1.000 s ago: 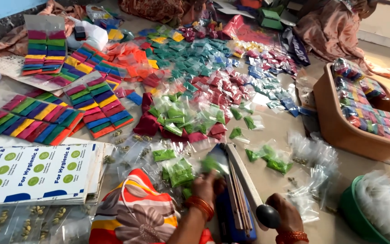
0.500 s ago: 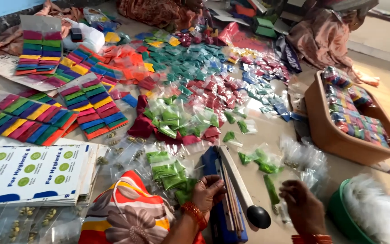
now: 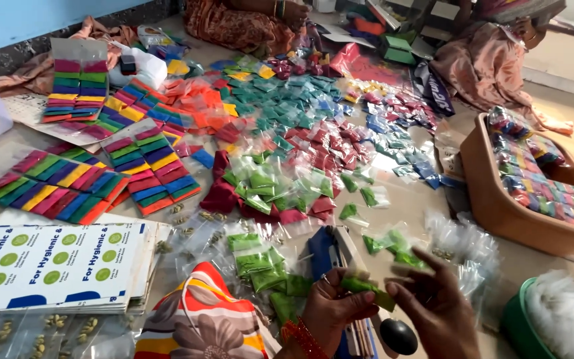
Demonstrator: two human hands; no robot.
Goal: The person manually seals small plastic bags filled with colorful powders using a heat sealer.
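Both hands have risen and met: the left hand [image 3: 333, 309] and right hand [image 3: 433, 306] pinch one small green sachet [image 3: 365, 287] together above the blue tool [image 3: 330, 256], white printed cards [image 3: 54, 266] stacked far left.

Brown tray [image 3: 493, 199], white cards [image 3: 54, 266], perhaps seeds [image 3: 48, 329]

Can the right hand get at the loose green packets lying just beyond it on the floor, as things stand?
Probably yes. The right hand sits just short of the loose green packets, with nothing between. But it shares a green packet with the left hand, so its fingers are busy.
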